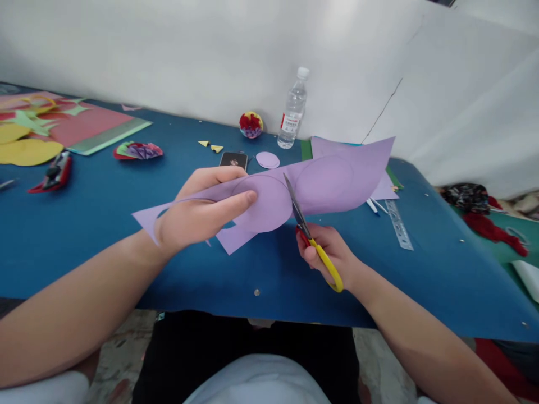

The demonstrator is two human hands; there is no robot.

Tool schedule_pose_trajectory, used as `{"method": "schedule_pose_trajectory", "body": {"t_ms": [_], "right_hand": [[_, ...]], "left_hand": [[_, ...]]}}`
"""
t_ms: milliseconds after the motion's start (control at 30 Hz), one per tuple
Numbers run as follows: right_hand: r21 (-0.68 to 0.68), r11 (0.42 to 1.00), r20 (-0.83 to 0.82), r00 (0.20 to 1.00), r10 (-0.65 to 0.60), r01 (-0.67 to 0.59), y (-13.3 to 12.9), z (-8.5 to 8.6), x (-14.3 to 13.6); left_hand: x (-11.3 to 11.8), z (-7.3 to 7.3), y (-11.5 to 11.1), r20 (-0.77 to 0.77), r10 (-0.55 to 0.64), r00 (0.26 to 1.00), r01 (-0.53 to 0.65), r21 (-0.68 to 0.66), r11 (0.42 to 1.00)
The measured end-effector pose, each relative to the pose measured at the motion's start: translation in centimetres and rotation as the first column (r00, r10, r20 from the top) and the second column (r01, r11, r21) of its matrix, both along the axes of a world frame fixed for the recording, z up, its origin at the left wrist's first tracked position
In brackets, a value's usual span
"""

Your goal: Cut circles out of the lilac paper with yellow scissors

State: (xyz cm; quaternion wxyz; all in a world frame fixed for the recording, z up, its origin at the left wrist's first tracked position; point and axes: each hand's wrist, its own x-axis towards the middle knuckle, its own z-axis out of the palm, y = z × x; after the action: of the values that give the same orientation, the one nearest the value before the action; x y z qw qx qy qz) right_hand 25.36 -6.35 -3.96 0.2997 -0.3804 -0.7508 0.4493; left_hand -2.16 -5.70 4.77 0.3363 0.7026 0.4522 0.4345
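Note:
My left hand (206, 207) pinches a sheet of purple paper (341, 179) between thumb and fingers, holding it above the table. Drawn circles show on the sheet, and one is partly cut round near my thumb. In my right hand (328, 252) is a pair of scissors (311, 230) with yellow and red handles. Their blades lie at the paper between two of the circles, close to the cut edge. A cut-away strip of the sheet hangs past my left wrist. On the table behind lies a purple paper disc (268, 160), with a dark phone (234, 160) beside it.
A water bottle (292, 109) stands at the back by a colourful paper ball (251, 124). To the left are a folded paper piece (138, 150), a red stapler (53, 173) and coloured sheets (101, 126). A clear ruler (398, 224) and pens (373, 206) lie right.

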Motion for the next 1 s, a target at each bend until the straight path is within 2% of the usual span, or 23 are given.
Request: {"method": "schedule_pose_trajectory", "body": {"t_ms": [267, 700, 1000], "right_hand": [[-0.005, 1.0, 0.009, 1.0, 0.01, -0.01, 0.0, 0.0, 0.1], [0.013, 1.0, -0.047, 0.999, 0.021, -0.021, 0.1, -0.1, -0.1], [-0.017, 1.0, -0.03, 0.999, 0.013, -0.014, -0.3, 1.2, -0.3]], "left_hand": [[-0.2, 0.0, 0.0, 0.001, 0.012, 1.0, -0.012, -0.049, 0.999], [-0.2, 0.1, 0.0, -0.031, 0.009, 0.999, -0.01, -0.02, 1.0], [-0.3, -0.4, 0.3, 0.026, 0.003, 1.0, -0.004, 0.057, 0.998]]}}
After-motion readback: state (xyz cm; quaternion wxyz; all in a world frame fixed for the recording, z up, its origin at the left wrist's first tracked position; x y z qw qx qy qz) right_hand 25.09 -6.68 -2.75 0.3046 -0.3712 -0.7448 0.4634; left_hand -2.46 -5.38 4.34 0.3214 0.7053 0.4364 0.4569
